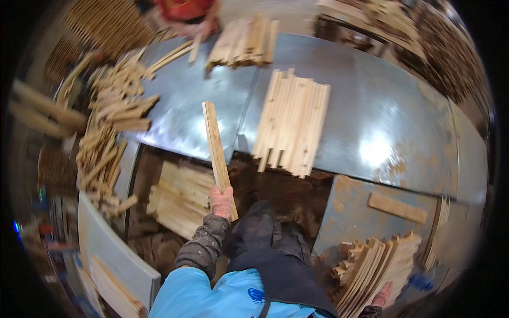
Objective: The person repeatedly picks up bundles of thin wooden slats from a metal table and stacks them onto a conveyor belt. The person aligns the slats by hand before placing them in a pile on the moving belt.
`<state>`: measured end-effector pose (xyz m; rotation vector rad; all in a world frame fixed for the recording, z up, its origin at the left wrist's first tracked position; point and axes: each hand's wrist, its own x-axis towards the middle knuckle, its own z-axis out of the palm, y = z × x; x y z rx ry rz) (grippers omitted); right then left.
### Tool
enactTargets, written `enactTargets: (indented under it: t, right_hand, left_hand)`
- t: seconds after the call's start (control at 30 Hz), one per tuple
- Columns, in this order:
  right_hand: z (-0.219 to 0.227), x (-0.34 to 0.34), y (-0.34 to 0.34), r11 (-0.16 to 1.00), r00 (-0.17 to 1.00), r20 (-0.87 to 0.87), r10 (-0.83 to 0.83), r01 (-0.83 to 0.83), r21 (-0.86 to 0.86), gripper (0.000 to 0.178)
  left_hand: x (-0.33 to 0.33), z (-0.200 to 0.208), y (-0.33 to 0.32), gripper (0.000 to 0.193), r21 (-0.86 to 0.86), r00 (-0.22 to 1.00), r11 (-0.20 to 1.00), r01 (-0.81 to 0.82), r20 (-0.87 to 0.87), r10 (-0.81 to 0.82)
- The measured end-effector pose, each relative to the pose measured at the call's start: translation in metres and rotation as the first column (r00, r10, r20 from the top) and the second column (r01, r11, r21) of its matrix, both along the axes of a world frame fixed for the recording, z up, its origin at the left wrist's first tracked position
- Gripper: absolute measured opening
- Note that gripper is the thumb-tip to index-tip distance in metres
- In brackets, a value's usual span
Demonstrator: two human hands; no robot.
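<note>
My left hand (221, 201), its fingers wrapped round the lower end, grips a long pale wooden strip (214, 140). The strip slants up and away from me, its far part over the metal table. At the lower right, my right hand (383, 294) lies against a stack of wooden strips (374, 265), its visible fingers stretched out along the wood. Part of that hand is blurred. Ahead of me, a row of pale strips (292, 122) lies side by side on the metal table (347, 127).
A heap of short wood pieces (114, 114) covers the table's left end. Another bundle of strips (244, 42) lies at the far edge, near a person in red (188, 13). More boards (180, 196) sit low left. One wood block (397, 206) rests on the right side table (339, 212).
</note>
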<state>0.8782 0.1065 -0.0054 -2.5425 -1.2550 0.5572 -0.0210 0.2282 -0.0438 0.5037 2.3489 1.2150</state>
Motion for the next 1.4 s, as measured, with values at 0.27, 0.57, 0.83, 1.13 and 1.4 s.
enactTargets:
  t: [0.27, 0.57, 0.83, 1.13, 1.4]
  right_hand:
    - [0.101, -0.301, 0.264, 0.917, 0.916, -0.195, 0.352, -0.296, 0.266, 0.053]
    - [0.083, -0.593, 0.305, 0.693, 0.587, -0.526, 0.615, -0.721, 0.005, 0.049]
    - [0.067, -0.699, 0.261, 0.538, 0.576, -0.601, 0.554, -0.799, -0.269, 0.052]
    - [0.053, -0.726, 0.256, 0.53, 0.645, -0.579, 0.499, -0.756, -0.385, 0.055]
    - [0.027, -0.744, 0.253, 0.495, 0.62, -0.591, 0.515, -0.779, -0.385, 0.056]
  left_hand:
    - [-0.083, -0.077, -0.172, 0.074, -0.127, 0.8, 0.808, -0.575, 0.121, 0.588]
    - [-0.177, -0.135, -0.226, 0.087, -0.42, 0.591, 0.581, -0.697, 0.122, 0.798]
    - [-0.242, -0.241, -0.146, 0.084, -0.297, 0.494, 0.577, -0.761, 0.312, 0.812]
    - [-0.265, -0.323, -0.19, 0.094, -0.722, 0.5, 0.603, -0.339, 0.405, 0.766]
    - [-0.274, -0.318, -0.193, 0.089, -0.707, 0.546, 0.613, -0.352, 0.377, 0.749]
